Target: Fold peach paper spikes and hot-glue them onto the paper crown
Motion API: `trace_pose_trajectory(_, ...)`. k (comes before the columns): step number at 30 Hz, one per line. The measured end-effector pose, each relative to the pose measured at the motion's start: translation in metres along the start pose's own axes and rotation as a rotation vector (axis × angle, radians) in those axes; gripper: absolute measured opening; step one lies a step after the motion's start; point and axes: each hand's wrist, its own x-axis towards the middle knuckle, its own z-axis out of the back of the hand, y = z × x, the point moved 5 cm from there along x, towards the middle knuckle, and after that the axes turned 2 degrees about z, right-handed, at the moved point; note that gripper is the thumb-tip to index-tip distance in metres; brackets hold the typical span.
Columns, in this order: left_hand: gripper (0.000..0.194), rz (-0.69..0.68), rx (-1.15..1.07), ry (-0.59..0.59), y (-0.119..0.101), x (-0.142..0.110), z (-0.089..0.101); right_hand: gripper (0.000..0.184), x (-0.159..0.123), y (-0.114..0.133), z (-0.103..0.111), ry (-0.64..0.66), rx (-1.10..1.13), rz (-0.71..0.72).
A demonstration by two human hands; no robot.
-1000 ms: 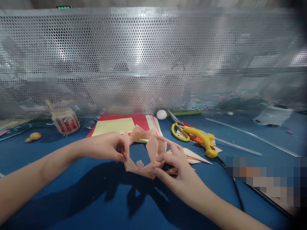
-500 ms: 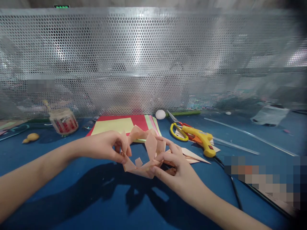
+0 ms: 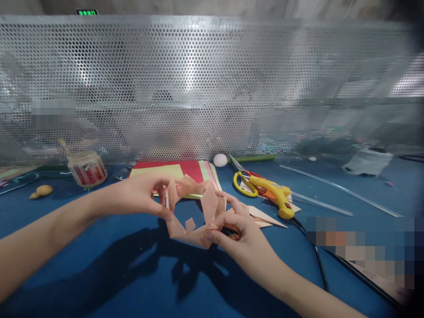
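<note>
Ring of folded peach paper (image 3: 187,236): angular, open-centred, with pointed flaps upright. Located between both hands; apparently lifted off the surface (image 3: 298,251), judging by the shadow (image 3: 185,282) below.

Left hand (image 3: 149,193): narrowed to a thumb-and-finger pinch on the ring's left edge. Bent at the wrist, back uppermost, on a forearm slanting in from lower left.

Right hand (image 3: 247,230): narrowed likewise, with thumb and forefinger pinching the near right corner at the foot of the tall flap (image 3: 209,205). Other fingers spread along the ring's outer right side. Set on a forearm rising from lower right.

Handling, as judged: thin paper, likely to dent or spring apart at the joins. Pinch lightly, at thick folded corners rather than mid-panel. Match both hands in height to avoid twisting the ring. Support the right wall with the spare fingers; press a join only with backing behind it. Spare the tall flap from the right thumb.

Close by: folded paper pieces (image 3: 268,216), just beyond the right hand; yellow glue gun (image 3: 280,196), farther out; coloured sheets (image 3: 191,170), beyond the left hand.
</note>
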Motion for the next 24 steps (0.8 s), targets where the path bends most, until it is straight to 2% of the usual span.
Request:
trace_pose_trajectory(1,0.054,-0.021,0.005,-0.109,-0.008,-0.004,0.008,0.013,0.0,0.0,0.0,-0.008,0.002,-0.003)
trace_pose_trajectory(2,0.06,-0.06,0.004,-0.249,-0.017,-0.01,0.015,0.012,-0.001,0.001,-0.001,-0.019,0.002,-0.005)
trace_pose_trajectory(3,0.059,-0.127,0.007,-0.398,-0.027,-0.018,0.021,0.012,-0.002,0.002,-0.001,-0.032,0.001,-0.004)
trace_pose_trajectory(5,0.039,-0.248,0.048,-0.651,-0.045,-0.035,0.021,0.013,-0.005,0.004,-0.003,-0.055,-0.006,0.002)
trace_pose_trajectory(6,0.032,-0.282,0.106,-0.707,-0.053,-0.042,0.015,0.013,-0.006,0.005,-0.004,-0.068,-0.011,0.006)
trace_pose_trajectory(7,0.034,-0.332,0.15,-0.717,-0.06,-0.046,0.006,0.013,-0.008,0.006,-0.004,-0.081,-0.017,0.011)
trace_pose_trajectory(9,0.034,-0.322,0.152,-0.67,-0.066,-0.049,-0.011,0.014,-0.011,0.008,-0.006,-0.114,-0.029,0.019)
trace_pose_trajectory(12,0.031,-0.18,-0.02,-0.573,-0.064,-0.046,-0.027,0.014,-0.016,0.013,-0.008,-0.188,-0.073,0.08)
trace_pose_trajectory(16,0.012,0.031,-0.156,-0.397,-0.054,-0.037,-0.033,0.016,-0.02,0.017,-0.01,-0.253,-0.167,0.195)
trace_pose_trajectory(19,0.018,0.105,-0.203,-0.264,-0.046,-0.031,-0.036,0.015,-0.02,0.018,-0.012,-0.196,-0.184,0.226)
trace_pose_trajectory(24,0.02,0.119,-0.238,-0.256,-0.039,-0.025,-0.04,0.014,-0.022,0.021,-0.012,-0.189,-0.206,0.238)
